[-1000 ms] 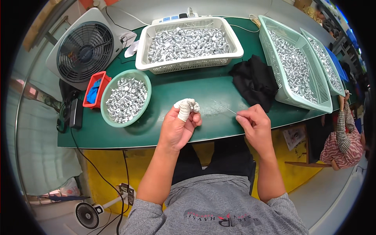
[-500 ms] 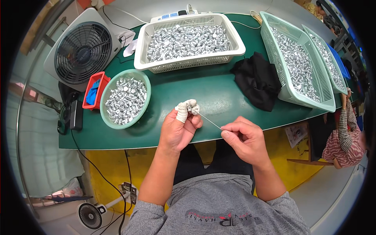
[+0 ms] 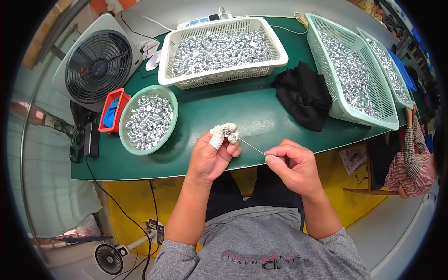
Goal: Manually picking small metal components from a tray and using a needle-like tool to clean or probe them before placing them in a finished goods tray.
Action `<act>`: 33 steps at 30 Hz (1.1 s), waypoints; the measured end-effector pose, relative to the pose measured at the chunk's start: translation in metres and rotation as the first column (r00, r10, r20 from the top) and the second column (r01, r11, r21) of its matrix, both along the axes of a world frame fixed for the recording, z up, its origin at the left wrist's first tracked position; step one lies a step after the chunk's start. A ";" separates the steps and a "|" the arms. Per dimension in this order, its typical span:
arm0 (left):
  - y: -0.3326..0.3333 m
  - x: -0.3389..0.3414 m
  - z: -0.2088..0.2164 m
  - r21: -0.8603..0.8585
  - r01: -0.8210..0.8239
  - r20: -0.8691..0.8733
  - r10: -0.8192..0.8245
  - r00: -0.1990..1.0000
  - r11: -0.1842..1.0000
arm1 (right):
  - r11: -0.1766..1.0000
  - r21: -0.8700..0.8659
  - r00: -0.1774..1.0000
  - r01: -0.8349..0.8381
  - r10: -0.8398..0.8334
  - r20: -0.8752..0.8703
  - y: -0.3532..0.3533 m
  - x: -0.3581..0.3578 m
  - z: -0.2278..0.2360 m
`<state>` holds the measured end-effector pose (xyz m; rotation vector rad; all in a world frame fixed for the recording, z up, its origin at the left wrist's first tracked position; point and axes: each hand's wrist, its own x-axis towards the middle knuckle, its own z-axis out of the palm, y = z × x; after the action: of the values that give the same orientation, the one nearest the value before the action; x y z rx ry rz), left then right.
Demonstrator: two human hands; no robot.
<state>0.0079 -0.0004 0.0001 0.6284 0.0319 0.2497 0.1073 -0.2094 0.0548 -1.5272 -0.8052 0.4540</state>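
My left hand point(image 3: 212, 156), with white tape wrapped around thumb and forefinger, pinches a small silver metal part point(image 3: 227, 133) above the front of the green table point(image 3: 242, 112). My right hand point(image 3: 291, 165) holds a thin metal pin point(image 3: 252, 146) whose tip reaches up to that part. Both hands hover over the table's near edge. A round green bowl point(image 3: 125, 135) full of the same silver parts stands to the left of my left hand.
A white basket point(image 3: 224, 77) of silver parts sits at the back centre, two long green baskets point(image 3: 345, 109) at the right, a black cloth point(image 3: 301, 95) between them. A fan point(image 3: 98, 60) and a red box point(image 3: 111, 112) stand at the left. Another person point(image 3: 413, 163) is at the right.
My right hand has moved left toward my left hand, bringing the pin's tip to the part held in the taped fingers. My left hand stayed nearly in place.
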 end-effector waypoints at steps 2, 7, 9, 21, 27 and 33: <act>0.001 0.000 0.000 0.006 0.001 -0.002 -0.001 1.000 1.000 | 1.000 -0.005 1.000 0.005 -0.005 -0.005 -0.001 0.000 0.001; 0.001 -0.001 -0.001 0.034 0.010 -0.006 -0.010 1.000 0.999 | 1.000 -0.022 1.000 0.012 -0.012 0.006 -0.002 0.001 0.003; 0.000 -0.001 0.000 0.041 0.013 -0.007 -0.013 1.000 0.999 | 1.000 -0.027 1.000 0.007 -0.007 0.011 -0.004 0.001 0.004; -0.007 -0.001 0.007 0.243 -0.007 -0.080 0.027 0.996 0.970 | 0.997 -0.062 0.999 -0.041 0.041 -0.005 -0.012 0.011 0.010; -0.012 -0.002 0.011 0.234 -0.072 -0.052 0.086 0.995 0.970 | 0.999 -0.029 0.999 -0.025 0.023 -0.044 -0.009 0.005 -0.002; -0.004 0.001 0.011 0.217 0.016 -0.055 -0.004 0.998 0.976 | 0.999 0.028 0.995 0.025 -0.028 0.095 -0.002 -0.003 -0.003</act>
<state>0.0087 -0.0044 0.0106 0.8529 0.0544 0.2281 0.1039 -0.2113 0.0516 -1.5425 -0.8610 0.3515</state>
